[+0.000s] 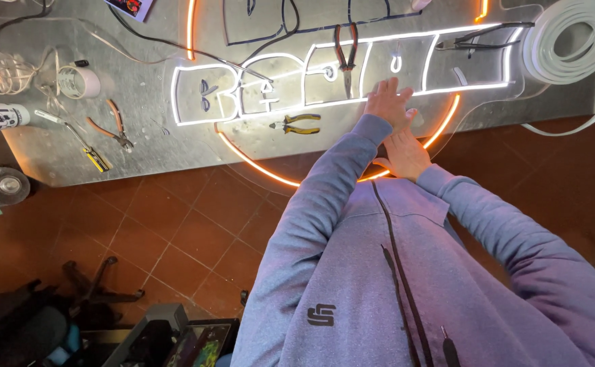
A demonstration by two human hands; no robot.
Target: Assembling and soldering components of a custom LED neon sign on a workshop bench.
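**Pressing the lit strip down flat**

The left hand (387,102) lies open on the sign (324,109), with its fingers spread and nothing clamped in them. The fingertips rest on the lower white strip (447,88), right of the middle of the sign. The right hand (406,153) lies just near of it, also flat and open, touching the left wrist, beside the orange ring (256,165). I cannot tell whether something small is under its palm.

The sign itself lies flat on the metal table (141,115), and both its white and orange lines are glowing.

To do this step well, I think the pressure should come from the flat pads and go straight down, moving along the strip in short steps. Then the strip sits evenly and does not bulge. The near hand can steady the clear panel, because it reaches over the near table edge (a push there may tip it).

Two things deserve care. The red pliers (345,58) lie on the sign just left and far of the fingers, and the yellow pliers (297,124) lie left of the wrist. A sliding sleeve could drag either one across the letters.
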